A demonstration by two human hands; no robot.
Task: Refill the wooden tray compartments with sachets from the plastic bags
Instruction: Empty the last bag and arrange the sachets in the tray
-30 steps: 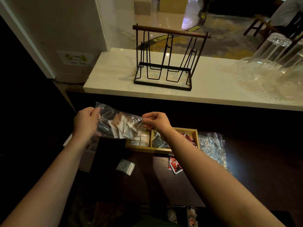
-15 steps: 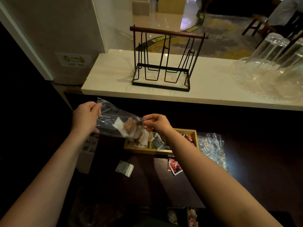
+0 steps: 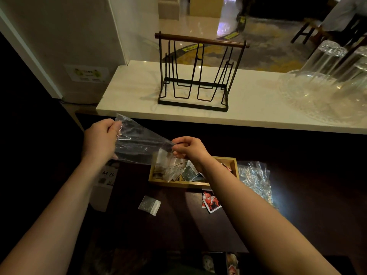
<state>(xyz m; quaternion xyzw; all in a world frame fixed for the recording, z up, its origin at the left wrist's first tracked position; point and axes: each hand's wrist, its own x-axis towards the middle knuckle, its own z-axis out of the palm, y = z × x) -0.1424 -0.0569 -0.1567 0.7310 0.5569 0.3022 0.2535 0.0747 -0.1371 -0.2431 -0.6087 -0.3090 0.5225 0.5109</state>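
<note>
A clear plastic bag (image 3: 139, 144) is stretched between my hands above the dark counter. My left hand (image 3: 101, 138) pinches its raised closed end; my right hand (image 3: 188, 148) pinches the lower open end. Pale sachets (image 3: 168, 167) spill from the bag's mouth into the left compartment of the wooden tray (image 3: 178, 183). The middle compartment holds dark green sachets (image 3: 189, 172). Red sachets (image 3: 226, 167) show in the right compartment, mostly hidden behind my right forearm.
A second crumpled plastic bag (image 3: 255, 179) lies right of the tray. One grey sachet (image 3: 150, 205) and some red sachets (image 3: 210, 202) lie loose in front of it. A white box (image 3: 105, 187) stands at left. A wire rack (image 3: 196, 76) and glassware (image 3: 325, 84) stand on the marble ledge.
My left hand has lifted the bag's closed end, tilting the bag. The pale sachets slid down out of the bag toward the tray's left compartment. The bag now looks nearly emptied.
</note>
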